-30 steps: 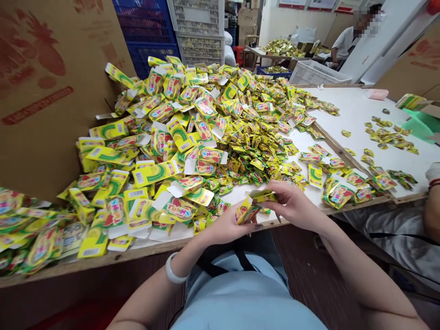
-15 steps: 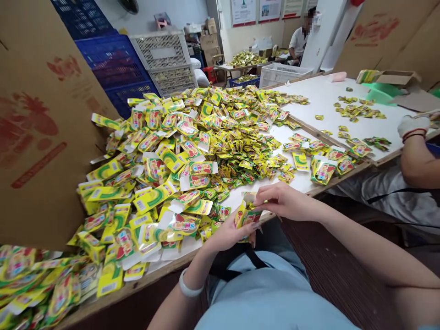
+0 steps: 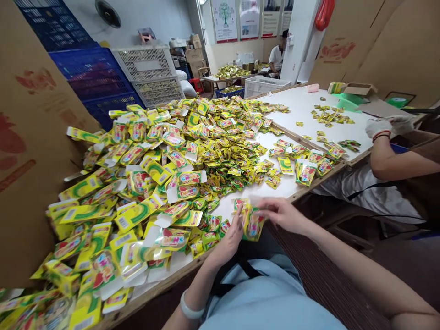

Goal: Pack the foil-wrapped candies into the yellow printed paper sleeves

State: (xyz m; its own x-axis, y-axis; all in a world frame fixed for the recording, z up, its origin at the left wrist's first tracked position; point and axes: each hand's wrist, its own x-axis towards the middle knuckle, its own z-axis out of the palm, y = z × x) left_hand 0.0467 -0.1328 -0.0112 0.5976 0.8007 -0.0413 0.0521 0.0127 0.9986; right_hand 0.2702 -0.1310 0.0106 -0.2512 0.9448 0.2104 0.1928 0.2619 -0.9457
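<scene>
A small yellow candy box [image 3: 253, 225] with a watermelon print is held over the table's front edge. My left hand [image 3: 229, 243] grips it from the left, fingers along its side. At the box's upper right, my right hand [image 3: 282, 214] has its bent fingers against the box; the fingertips and the pale flap there are smeared by motion. Small wrapped candies [image 3: 215, 223] lie just left of the box. A big heap of yellow candy boxes [image 3: 140, 183], many with open white flaps, spreads across the table to the left. More small candy packets [image 3: 227, 156] are piled behind my hands.
A wooden strip [image 3: 295, 136] divides the white table [image 3: 275, 98]. Several boxes [image 3: 305, 172] lie to the right. A co-worker's gloved hands [image 3: 378, 128] are at the far right, near scattered packets [image 3: 332, 117]. Large cartons [image 3: 37, 137] and blue crates [image 3: 92, 68] stand at left.
The box has turned so its printed front shows more. My left fingers now stretch up its side, and my right hand has shifted at the top opening. The camera view has swung right.
</scene>
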